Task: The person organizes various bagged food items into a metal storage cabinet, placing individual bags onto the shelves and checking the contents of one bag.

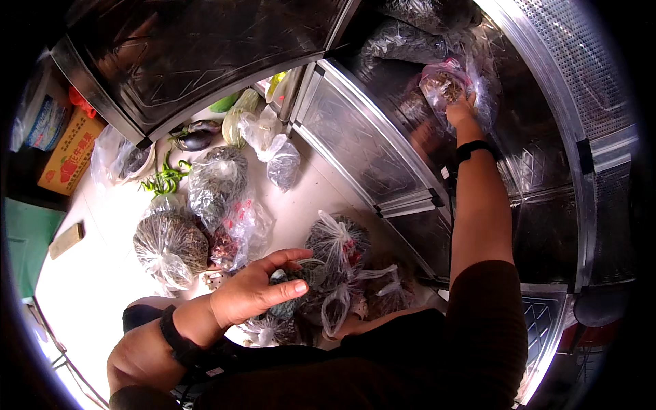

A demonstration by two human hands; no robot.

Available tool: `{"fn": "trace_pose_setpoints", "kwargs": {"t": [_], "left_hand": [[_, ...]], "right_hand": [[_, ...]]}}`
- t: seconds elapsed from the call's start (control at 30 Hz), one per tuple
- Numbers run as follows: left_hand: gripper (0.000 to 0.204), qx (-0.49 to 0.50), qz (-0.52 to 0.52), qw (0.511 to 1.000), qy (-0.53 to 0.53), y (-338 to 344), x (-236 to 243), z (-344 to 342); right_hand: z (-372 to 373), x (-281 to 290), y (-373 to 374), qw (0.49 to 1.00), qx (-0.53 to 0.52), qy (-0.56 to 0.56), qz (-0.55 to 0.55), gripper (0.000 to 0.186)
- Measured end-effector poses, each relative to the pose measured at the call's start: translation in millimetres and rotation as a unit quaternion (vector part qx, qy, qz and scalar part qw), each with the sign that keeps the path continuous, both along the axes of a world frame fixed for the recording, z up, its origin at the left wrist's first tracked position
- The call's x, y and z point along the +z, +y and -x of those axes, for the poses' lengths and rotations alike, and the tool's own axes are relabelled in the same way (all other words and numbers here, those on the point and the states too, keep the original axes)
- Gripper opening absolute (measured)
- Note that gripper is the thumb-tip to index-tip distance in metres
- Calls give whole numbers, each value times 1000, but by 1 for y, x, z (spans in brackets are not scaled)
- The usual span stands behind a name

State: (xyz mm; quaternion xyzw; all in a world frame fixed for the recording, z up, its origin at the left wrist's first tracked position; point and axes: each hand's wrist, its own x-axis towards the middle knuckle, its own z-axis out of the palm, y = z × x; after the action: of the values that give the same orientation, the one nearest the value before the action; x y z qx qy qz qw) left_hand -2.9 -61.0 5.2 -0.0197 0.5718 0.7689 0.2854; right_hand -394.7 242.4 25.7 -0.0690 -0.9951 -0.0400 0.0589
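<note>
My right arm stretches up into the dark metal cabinet [540, 147]. There, my right hand [462, 113] is closed on a clear, pinkish plastic bag [443, 80] of brown dried contents, its fingers partly hidden by the plastic. My left hand [253, 292] hangs in front of my body, thumb and fingers apart, with nothing in it. Below and beside it, several tied clear bags sit on the floor, one a plastic bag [335, 240] with dark contents. Behind my right hand lies a larger bag of dark contents [403, 44].
On the pale floor [89, 266] stand a big round bag of dried stalks [169, 242], green peppers [164, 179] and an eggplant [197, 137]. An orange carton [72, 152] is at the left. Open cabinet doors [376, 137] slant across the middle and top.
</note>
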Motion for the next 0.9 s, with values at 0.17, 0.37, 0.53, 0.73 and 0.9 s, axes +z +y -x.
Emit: {"fn": "trace_pose_setpoints", "kwargs": {"t": [0.17, 0.37, 0.53, 0.73, 0.9], "left_hand": [[61, -41, 37, 998, 3, 2, 8, -5], [60, -116, 76, 988, 65, 1, 2, -26], [41, -229, 103, 950, 187, 9, -18, -53], [20, -287, 103, 926, 222, 11, 0, -84], [11, -287, 87, 925, 233, -20, 5, -100]], "right_hand": [[-10, 4, 4, 999, -25, 0, 29, 81], [-82, 3, 0, 972, 119, 124, 162, 78], [-201, -4, -70, 862, 225, -154, 428, 35], [-300, -26, -151, 772, 382, -438, 260, 35], [-345, -42, -242, 695, 451, -480, 290, 35]]}}
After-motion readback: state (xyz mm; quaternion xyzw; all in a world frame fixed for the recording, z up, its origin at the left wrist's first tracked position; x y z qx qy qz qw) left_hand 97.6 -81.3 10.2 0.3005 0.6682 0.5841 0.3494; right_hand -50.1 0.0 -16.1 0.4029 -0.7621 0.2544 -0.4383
